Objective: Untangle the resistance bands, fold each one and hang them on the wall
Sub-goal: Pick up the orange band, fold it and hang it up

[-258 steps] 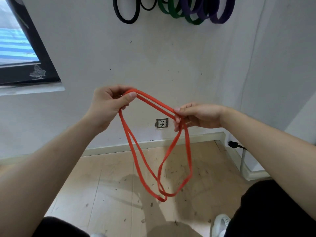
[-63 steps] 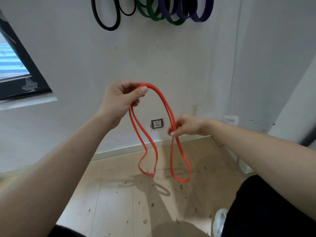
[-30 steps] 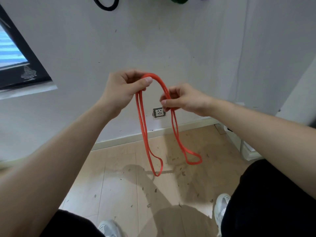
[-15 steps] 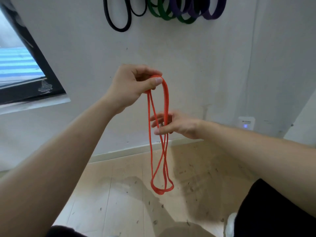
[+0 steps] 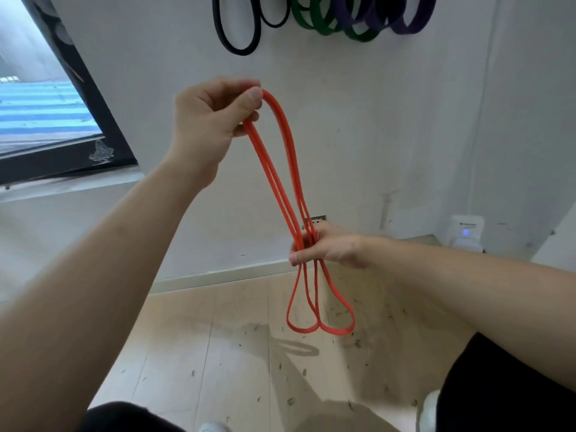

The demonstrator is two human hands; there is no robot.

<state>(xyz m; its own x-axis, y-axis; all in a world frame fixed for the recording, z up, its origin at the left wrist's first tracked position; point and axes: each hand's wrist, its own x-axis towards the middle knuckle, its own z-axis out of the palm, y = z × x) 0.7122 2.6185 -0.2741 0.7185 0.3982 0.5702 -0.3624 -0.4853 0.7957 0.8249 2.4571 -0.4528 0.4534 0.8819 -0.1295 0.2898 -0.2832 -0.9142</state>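
A thin orange resistance band [image 5: 282, 169] hangs doubled over in front of the white wall. My left hand [image 5: 212, 120] pinches its top fold between thumb and fingers, held high. Lower down, my right hand [image 5: 324, 247] is closed around all the strands together, and two loops dangle below it. High on the wall hang black bands [image 5: 237, 26], green bands [image 5: 327, 20] and purple bands [image 5: 405, 17]; their tops and whatever holds them are cut off by the frame.
A dark-framed window [image 5: 78, 98] with a white sill is at the left. A wall socket [image 5: 314, 221] sits behind my right hand and a small white plugged-in device [image 5: 466, 233] is at the right. The wooden floor [image 5: 233, 353] is littered with small specks.
My right hand has slid down the band and closed around all its strands. The left hand still holds the top fold. The hanging loops now spread apart below the right hand.
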